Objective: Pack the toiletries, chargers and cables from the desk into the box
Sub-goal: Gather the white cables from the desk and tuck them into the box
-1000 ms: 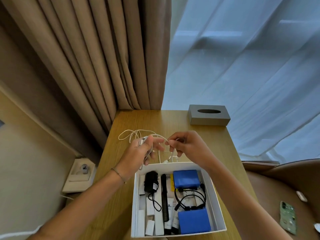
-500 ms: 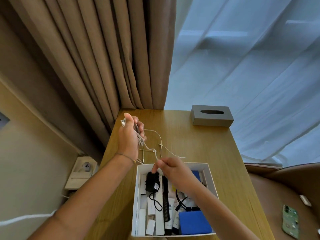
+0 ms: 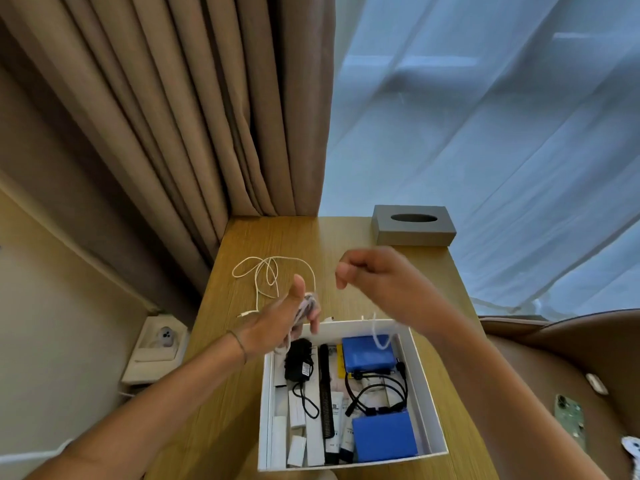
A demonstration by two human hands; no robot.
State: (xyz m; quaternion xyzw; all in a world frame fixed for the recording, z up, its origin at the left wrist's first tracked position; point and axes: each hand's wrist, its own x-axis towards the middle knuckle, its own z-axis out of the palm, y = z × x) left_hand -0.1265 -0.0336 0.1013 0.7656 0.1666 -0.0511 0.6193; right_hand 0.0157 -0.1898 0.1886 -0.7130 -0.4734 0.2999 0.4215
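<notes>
A white cable (image 3: pixel 266 275) lies in loose loops on the wooden desk (image 3: pixel 346 244), behind the box. My left hand (image 3: pixel 284 320) grips a wound bundle of that cable just above the box's far left corner. My right hand (image 3: pixel 377 278) is raised over the desk with its fingers curled, blurred by motion, and a strand of the cable hangs below it over the box's far rim. The open white box (image 3: pixel 427 382) holds a black charger (image 3: pixel 298 362), a black comb, a black cable (image 3: pixel 377 389), two blue pouches (image 3: pixel 384 438) and white tubes.
A grey tissue box (image 3: pixel 414 225) stands at the desk's far right corner. Beige curtains hang behind the desk on the left, sheer ones on the right. A wall socket (image 3: pixel 162 337) sits left of the desk. A phone (image 3: pixel 569 417) lies on the brown chair at right.
My left hand came back down from the desk's far left to the box's corner with the cable bundle. My right hand rose from the box's rim, drawing a strand upward.
</notes>
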